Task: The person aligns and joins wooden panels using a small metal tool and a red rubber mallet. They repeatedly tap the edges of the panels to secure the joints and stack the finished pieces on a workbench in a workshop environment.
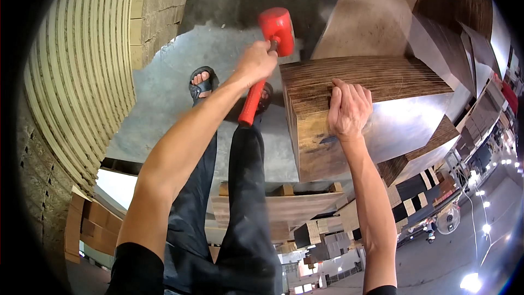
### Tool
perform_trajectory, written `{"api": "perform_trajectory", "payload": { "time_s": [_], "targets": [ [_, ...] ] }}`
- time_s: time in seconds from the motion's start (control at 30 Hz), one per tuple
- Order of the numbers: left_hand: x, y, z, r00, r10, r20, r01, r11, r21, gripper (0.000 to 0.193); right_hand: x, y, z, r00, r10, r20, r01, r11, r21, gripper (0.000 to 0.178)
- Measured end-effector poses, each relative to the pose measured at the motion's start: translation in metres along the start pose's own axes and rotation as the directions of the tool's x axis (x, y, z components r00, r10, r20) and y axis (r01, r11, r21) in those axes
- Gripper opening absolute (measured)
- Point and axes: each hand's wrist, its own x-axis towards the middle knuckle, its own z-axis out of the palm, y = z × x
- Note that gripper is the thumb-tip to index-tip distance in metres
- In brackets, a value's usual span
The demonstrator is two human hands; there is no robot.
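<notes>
My left hand (256, 64) is wrapped round the grip of a rubber mallet (277, 26) with a red head and a red handle end. The mallet head is up beside the far left corner of a stack of thin sheets (404, 128). This stack has dark brown, streaky edges and a pale, shiny top. My right hand (351, 109) rests on the stack near its left end, with the fingers curled in. A small dark pointed shape (328, 140) shows beside that wrist; whether the hand holds it, I cannot make out.
Tall layered stacks of cream-coloured panels (82, 76) stand at the left. More brown-edged sheets (436, 38) lie at the far right. Below the stack is a wooden pallet (284, 202). My sandalled foot (202, 81) stands on the grey concrete floor (158, 114).
</notes>
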Motion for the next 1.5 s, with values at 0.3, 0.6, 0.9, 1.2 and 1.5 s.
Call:
{"api": "perform_trajectory", "payload": {
  "time_s": [0.3, 0.6, 0.9, 1.2, 1.5],
  "targets": [
    [-0.016, -0.001, 0.011, 0.994, -0.088, -0.06, 0.079, 0.987, -0.138, 0.025, 0.0, -0.002, -0.006, 0.998, 0.028, 0.059, -0.028, 1.0, 0.003, 0.018],
    [0.014, -0.007, 0.007, 0.997, -0.028, -0.066, 0.022, 0.996, -0.087, 0.021, -0.002, 0.001, 0.002, 1.0, -0.011, 0.01, 0.011, 1.0, -0.006, 0.015],
    [0.029, -0.038, 0.007, 0.991, -0.135, 0.012, 0.135, 0.989, -0.052, 0.038, 0.0, -0.003, -0.001, 1.0, -0.014, 0.023, 0.013, 1.0, 0.012, 0.015],
    [-0.057, 0.007, -0.012, 1.0, -0.012, 0.02, 0.013, 0.998, -0.067, 0.023, -0.002, -0.004, -0.004, 0.999, 0.012, 0.047, -0.012, 1.0, 0.002, 0.02],
    [-0.088, 0.015, -0.01, 0.987, 0.113, 0.11, -0.117, 0.992, 0.036, 0.043, 0.001, -0.004, -0.004, 0.999, 0.008, 0.052, -0.008, 1.0, 0.001, 0.019]
  ]
}}
